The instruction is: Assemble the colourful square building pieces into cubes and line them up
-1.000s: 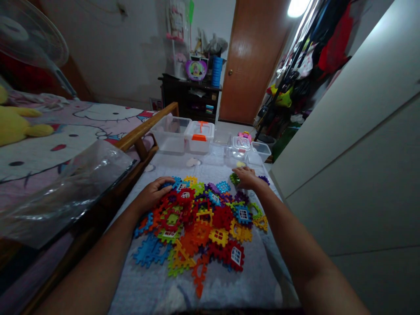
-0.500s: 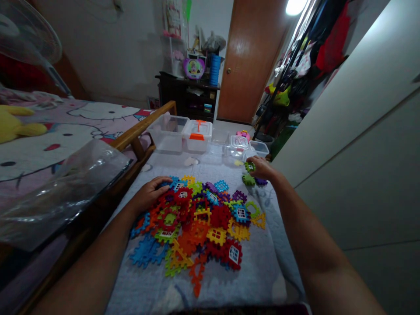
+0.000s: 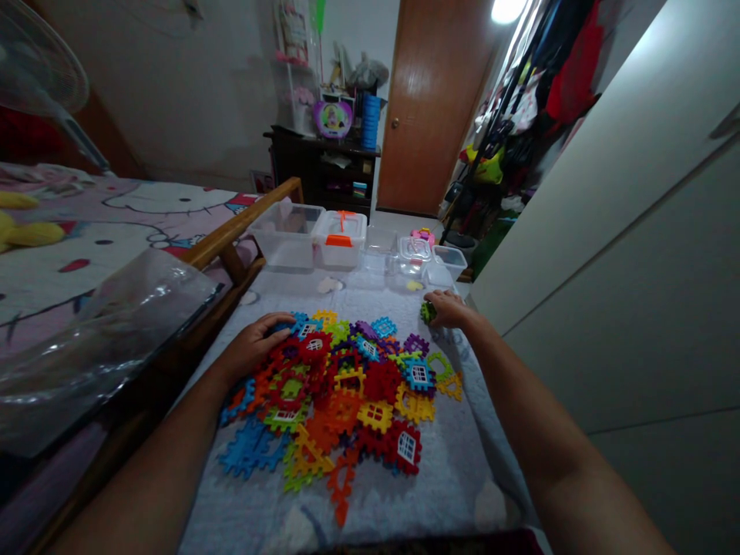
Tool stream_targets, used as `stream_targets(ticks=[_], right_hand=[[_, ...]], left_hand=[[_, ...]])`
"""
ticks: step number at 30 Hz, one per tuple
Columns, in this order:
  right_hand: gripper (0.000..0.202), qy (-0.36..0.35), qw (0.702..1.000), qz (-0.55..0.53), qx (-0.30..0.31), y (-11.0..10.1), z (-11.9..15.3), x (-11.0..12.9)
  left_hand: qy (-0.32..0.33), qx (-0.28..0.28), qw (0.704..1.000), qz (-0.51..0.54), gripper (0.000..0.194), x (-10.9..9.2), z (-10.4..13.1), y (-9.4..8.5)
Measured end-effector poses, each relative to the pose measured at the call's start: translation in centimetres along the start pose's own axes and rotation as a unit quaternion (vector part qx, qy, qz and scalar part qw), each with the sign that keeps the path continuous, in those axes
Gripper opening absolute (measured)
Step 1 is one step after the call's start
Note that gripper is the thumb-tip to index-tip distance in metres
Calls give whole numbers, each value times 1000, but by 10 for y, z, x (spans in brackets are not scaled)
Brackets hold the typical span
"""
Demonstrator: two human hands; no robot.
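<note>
A heap of bright plastic interlocking building pieces (image 3: 345, 409), with toothed edges and several with white window grids, covers the middle of the cloth. My left hand (image 3: 261, 339) rests on the heap's left edge, fingers stretched out by a blue piece (image 3: 306, 330). Off the heap's far right corner, my right hand (image 3: 449, 310) has its fingers closed on a green toothed piece (image 3: 428, 311), low over the cloth. The hand hides much of that piece and whatever lies under it.
Clear plastic boxes (image 3: 287, 245) line the far end, one with an orange-latched lid (image 3: 340, 240). A wooden rail (image 3: 240, 225) and a plastic bag (image 3: 124, 331) border the left. A white cabinet (image 3: 624, 308) stands close on the right.
My right hand has come down with the green piece onto the spot where another green and a purple piece lay, now covered. The left hand stays put; the view has shifted slightly.
</note>
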State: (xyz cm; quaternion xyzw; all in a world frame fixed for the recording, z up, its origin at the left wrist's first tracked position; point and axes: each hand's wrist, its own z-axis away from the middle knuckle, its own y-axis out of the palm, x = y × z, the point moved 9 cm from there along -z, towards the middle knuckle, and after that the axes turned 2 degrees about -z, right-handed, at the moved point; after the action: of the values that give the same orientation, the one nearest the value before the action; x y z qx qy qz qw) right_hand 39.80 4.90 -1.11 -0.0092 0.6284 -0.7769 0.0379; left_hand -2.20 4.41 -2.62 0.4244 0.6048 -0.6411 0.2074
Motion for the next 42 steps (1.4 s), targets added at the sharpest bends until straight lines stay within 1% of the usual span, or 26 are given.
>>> stream_targets(ticks=[4,11,17,21,25,28,30,31,33,35,37,39,40,42], right_hand=[[58,-9,1000,3,11,1,0,1],[57,-21,1000,6,13,2,1,3],[56,-29,1000,3,7,0,-5,4],[57,-15,1000,-3,2,0,-7,3],[60,-7,1000,-3,8,1,-7,3],[74,0,1000,-2,7,-5,-4,3],[83,0,1000,-13,-6,-13,-2,8],[84,-9,999,-26,-18,-18,0,15],[79,-59,995,-71,-44,-26,4,39],[71,-151,979,-128,-49,-29,11,78],[69,-224,958,-178,-29,-24,19,117],[71,-253,945,-205,-13,-19,24,146],[72,-255,943,-213,-4,-15,26,156],[71,-252,942,-221,10,-10,27,168]], left_hand=[[0,1,1000,0,67,-1,0,0],[-3,-2,1000,3,70,-1,-1,0],[8,-3,1000,-5,61,5,-1,1],[14,3,1000,-13,57,3,0,1],[17,7,1000,-16,53,-1,1,1],[15,9,1000,-7,54,0,1,2],[12,8,1000,0,54,2,0,2],[12,7,1000,2,54,2,0,2],[13,6,1000,4,56,3,-1,3],[14,7,1000,5,57,3,-1,3],[15,5,1000,4,58,2,0,3],[17,6,1000,4,58,1,0,3],[17,7,1000,3,58,0,1,3],[17,7,1000,2,60,-1,1,3]])
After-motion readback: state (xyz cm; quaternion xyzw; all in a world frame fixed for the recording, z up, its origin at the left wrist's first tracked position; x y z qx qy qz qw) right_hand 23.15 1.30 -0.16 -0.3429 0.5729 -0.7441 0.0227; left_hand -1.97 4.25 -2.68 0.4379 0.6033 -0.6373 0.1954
